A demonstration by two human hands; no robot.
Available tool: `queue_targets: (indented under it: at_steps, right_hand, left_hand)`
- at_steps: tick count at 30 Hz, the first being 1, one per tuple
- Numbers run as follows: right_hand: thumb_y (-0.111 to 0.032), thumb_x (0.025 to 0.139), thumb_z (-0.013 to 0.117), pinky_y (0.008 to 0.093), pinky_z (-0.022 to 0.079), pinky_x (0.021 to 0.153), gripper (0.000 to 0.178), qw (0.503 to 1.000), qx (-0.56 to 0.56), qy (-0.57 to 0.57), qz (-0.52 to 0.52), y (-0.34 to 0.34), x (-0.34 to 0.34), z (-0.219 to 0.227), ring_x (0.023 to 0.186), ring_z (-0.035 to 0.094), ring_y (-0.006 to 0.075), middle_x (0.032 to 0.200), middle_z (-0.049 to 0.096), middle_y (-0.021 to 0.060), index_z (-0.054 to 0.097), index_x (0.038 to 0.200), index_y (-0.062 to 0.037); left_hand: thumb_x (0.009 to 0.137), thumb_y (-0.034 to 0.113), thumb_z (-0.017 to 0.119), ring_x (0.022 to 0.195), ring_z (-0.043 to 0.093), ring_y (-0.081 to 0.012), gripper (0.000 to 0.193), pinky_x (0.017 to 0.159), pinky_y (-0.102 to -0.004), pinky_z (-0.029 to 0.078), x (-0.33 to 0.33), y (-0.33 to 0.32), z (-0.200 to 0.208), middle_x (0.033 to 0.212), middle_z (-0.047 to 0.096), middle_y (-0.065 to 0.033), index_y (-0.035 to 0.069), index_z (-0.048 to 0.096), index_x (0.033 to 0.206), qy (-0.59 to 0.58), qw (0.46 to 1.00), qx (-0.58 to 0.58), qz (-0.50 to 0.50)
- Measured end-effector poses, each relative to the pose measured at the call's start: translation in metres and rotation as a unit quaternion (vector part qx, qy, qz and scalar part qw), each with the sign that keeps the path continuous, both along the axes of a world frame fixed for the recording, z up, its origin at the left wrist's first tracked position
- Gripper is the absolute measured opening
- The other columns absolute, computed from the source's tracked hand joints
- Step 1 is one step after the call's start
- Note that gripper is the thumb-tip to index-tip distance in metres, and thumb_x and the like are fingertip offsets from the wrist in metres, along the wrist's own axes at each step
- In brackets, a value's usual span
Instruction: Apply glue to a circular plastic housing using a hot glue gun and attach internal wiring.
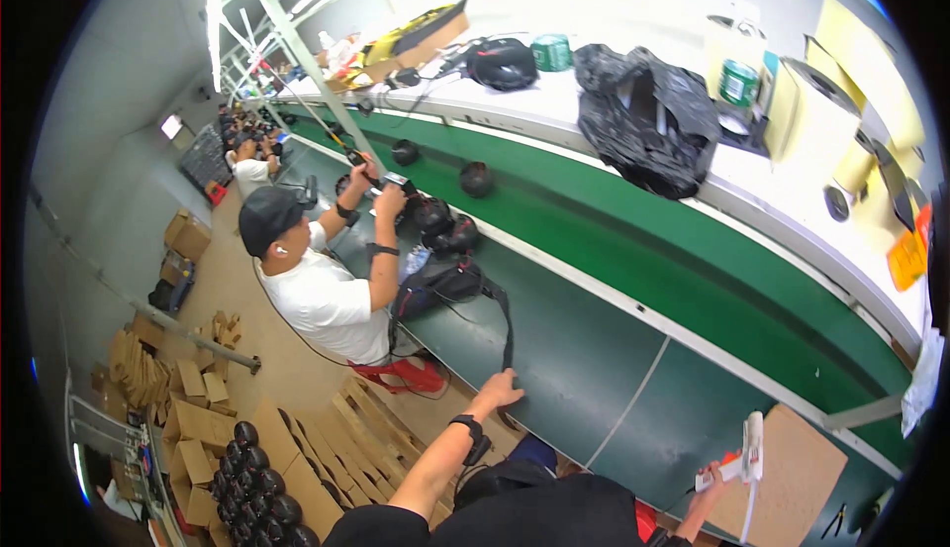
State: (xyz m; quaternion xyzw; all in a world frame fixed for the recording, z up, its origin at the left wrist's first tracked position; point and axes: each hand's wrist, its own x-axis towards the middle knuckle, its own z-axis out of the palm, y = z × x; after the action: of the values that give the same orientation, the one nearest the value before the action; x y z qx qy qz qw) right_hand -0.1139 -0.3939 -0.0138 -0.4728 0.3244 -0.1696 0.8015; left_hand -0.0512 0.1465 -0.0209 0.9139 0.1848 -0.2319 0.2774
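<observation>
My left hand is closed at the near edge of the dark green workbench, around a black strap. The strap runs up to a black bag on the bench in front of the co-worker. On the right, my right hand grips a white-and-red pistol-shaped tool; its exact kind is unclear. From the tool hangs a narrow white strip. Beneath it lies a brown cardboard sheet, with dark-handled pliers beside it.
A co-worker in white sits at left, hands raised at a small device. Round black objects stand nearby on the bench. A shelf bears a crumpled black plastic bag and rolls. Cartons and flattened cardboard cover the lower-left floor.
</observation>
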Motion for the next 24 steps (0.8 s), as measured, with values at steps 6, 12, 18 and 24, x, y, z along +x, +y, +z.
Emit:
queue_targets:
  at_steps: [6, 12, 18, 24]
  right_hand:
    - [-0.002, 0.083, 0.058, 0.0352, 0.047, 0.061, 0.045, 0.994, -0.017, 0.106, 0.032, 0.052, 0.022, 0.076, 0.072, 0.054, 0.0198, 0.091, 0.057, 0.0084, 0.05, 0.127, -0.0065]
    - [0.0, 0.079, 0.06, 0.0358, 0.048, 0.062, 0.046, 0.977, -0.087, 0.189, -0.035, 0.081, 0.021, 0.088, 0.075, 0.056, 0.0205, 0.098, 0.059, 0.0064, 0.054, 0.124, -0.0072]
    - [-0.013, 0.087, 0.062, 0.0321, 0.046, 0.059, 0.029, 0.979, -0.056, 0.168, -0.099, 0.087, -0.004, 0.046, 0.075, 0.058, 0.0177, 0.091, 0.063, 0.0036, 0.057, 0.116, -0.0115]
    - [-0.022, 0.093, 0.064, 0.032, 0.048, 0.057, 0.035, 0.977, -0.053, 0.185, -0.09, 0.054, -0.007, -0.017, 0.075, 0.06, 0.0174, 0.09, 0.064, 0.0036, 0.054, 0.125, -0.0123]
  left_hand:
    - [0.081, 0.023, 0.068, 0.096, 0.07, -0.0294, 0.033, 0.086, -0.0381, 0.055, 0.112, -0.021, 0.029, 0.101, 0.072, -0.0162, 0.002, 0.068, 0.106, -0.217, 0.954, -0.2, 0.052]
    - [0.08, 0.017, 0.067, 0.085, 0.071, -0.0215, 0.022, 0.079, -0.0341, 0.056, 0.266, -0.024, 0.086, 0.088, 0.073, -0.0127, 0.001, 0.069, 0.097, -0.275, 0.922, -0.271, 0.038]
    - [0.079, 0.022, 0.069, 0.097, 0.069, -0.0335, 0.051, 0.089, -0.0417, 0.053, 0.389, 0.086, 0.073, 0.103, 0.071, -0.0169, 0.006, 0.054, 0.125, -0.259, 0.95, -0.11, 0.135]
    - [0.074, 0.017, 0.074, 0.12, 0.051, -0.0396, 0.06, 0.093, -0.0473, 0.052, 0.457, 0.186, 0.06, 0.134, 0.049, -0.0199, 0.004, 0.046, 0.125, -0.268, 0.942, 0.102, 0.174]
